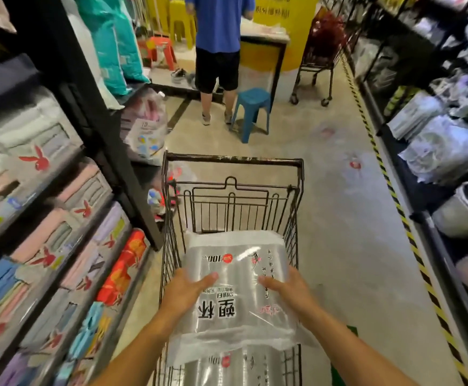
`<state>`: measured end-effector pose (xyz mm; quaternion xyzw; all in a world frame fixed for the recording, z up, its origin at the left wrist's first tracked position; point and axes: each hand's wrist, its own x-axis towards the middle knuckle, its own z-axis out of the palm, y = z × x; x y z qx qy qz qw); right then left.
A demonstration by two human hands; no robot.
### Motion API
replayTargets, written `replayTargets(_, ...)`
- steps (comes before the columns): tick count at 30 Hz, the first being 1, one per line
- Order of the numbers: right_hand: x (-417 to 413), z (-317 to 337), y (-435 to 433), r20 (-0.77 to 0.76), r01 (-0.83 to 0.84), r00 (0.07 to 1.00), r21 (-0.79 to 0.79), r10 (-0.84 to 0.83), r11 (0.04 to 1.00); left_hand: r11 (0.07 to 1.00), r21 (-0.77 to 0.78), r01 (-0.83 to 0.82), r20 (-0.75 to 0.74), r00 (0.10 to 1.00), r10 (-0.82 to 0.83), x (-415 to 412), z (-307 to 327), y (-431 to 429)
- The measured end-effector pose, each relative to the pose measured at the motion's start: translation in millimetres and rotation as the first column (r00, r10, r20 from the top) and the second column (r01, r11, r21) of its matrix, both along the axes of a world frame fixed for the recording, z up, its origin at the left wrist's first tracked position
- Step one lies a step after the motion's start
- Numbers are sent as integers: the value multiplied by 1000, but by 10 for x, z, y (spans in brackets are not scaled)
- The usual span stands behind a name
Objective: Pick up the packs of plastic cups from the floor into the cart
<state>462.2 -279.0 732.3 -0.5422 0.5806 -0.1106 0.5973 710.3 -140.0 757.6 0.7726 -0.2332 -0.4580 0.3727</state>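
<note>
A clear pack of plastic cups [237,277] with black and red print lies across the top of the dark wire cart [233,160]. My left hand [185,293] grips its left side, thumb on top. My right hand [285,291] grips its right side the same way. Under it, a second pack of cups [235,366] lies in the cart basket at the near end. The far end of the basket shows only bare wire.
Shelves of packed towels [40,207] line the left. Shelves of bagged goods [444,146] stand on the right behind a yellow-black floor stripe [394,190]. Ahead, a person [219,51] stands by a blue stool [252,112], a counter and another cart [316,65].
</note>
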Motion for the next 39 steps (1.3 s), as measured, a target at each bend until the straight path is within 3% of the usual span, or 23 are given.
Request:
replayTargets(3,125,-220,-245,-53,63,996,-26,-65,998,999,19,32,36,999,-33,55,-344,-358)
replayTargets(9,311,-928,-604,-129,89,987,-64,-97,994,996,82,16,-42,999,-13,368,-1551,-878)
replayTargets(18,376,-1716,-714,-231,74,970,-3,-73,997,993,120,14,-22,1000,-11,150,-1959,-1112)
replayTargets(23,350,-1735,-757,-260,86,963,74,-64,994,984,176,-2,53,999,-7,245,-2292,-1139)
replayTargets(26,397,-1649,-821,-310,81,949,67,-56,995,977,210,39,66,996,-54,414,-2810,-1094)
replayTargets(29,398,-1657,-913,-386,27,922,-7,-28,1000,965,252,75,86,991,-99,368,-2225,-1133)
replayTargets(32,539,-1181,-933,-399,-56,917,-83,19,995,919,306,246,153,941,-303,267,-1435,-1172)
replayTargets(36,724,-251,-899,-420,-206,901,-205,104,957,857,335,391,393,769,-504,270,-598,-1253)
replayTargets(39,789,438,-861,-499,-346,854,-330,149,878,818,357,450,589,572,-571,250,215,-1255)
